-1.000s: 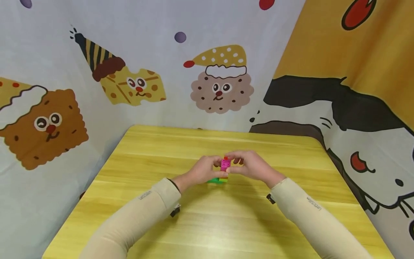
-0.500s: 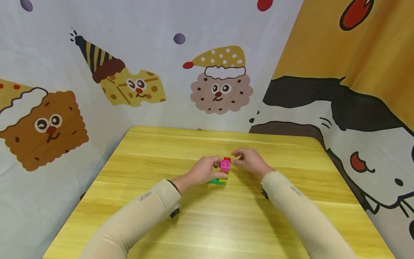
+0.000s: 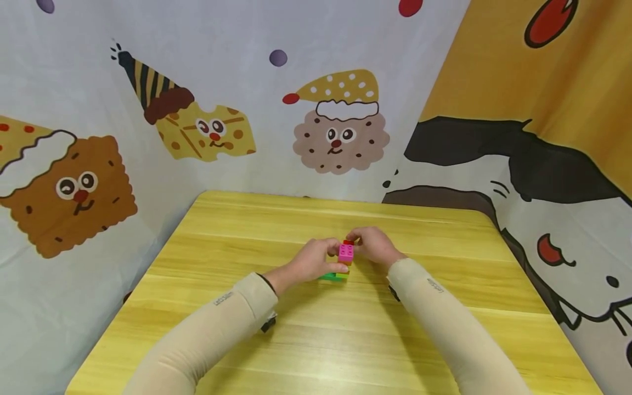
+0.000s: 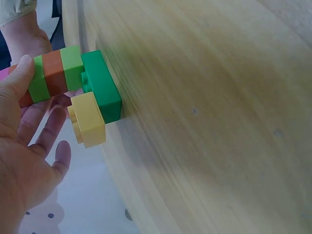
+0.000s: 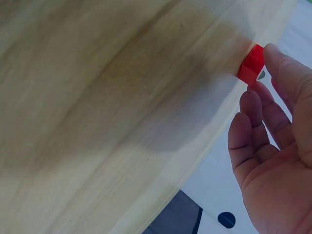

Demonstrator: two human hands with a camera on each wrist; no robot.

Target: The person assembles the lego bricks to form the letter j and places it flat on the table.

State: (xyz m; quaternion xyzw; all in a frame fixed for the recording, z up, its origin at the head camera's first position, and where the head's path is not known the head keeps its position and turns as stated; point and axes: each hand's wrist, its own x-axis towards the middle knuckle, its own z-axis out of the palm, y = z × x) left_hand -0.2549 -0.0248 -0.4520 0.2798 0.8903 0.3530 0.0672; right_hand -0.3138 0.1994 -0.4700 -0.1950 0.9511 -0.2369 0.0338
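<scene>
A tower of toy building bricks stands on the table, topped by a pink brick [image 3: 346, 253]. My left hand [image 3: 312, 260] grips it from the left. In the left wrist view orange and lime-green bricks alternate below the thumb, down to a long dark green brick [image 4: 103, 87] at the base. A yellow brick [image 4: 90, 119] sits on that base beside the tower. Behind the tower, my right hand [image 3: 376, 245] pinches a red brick [image 5: 252, 64] between thumb and index finger, low at the tabletop. Its other fingers are loosely bent.
The wooden table [image 3: 306, 340] extends around the hands, its far edge [image 3: 276, 196] close to a cloth backdrop [image 3: 237, 33] printed with cartoon figures. A dark wrist strap with a small device [image 3: 268, 322] hangs under the left sleeve.
My right hand has left the pink brick at the tower's top, drawn back to the right, then come in on the red brick behind it. The left hand keeps its grip in place.
</scene>
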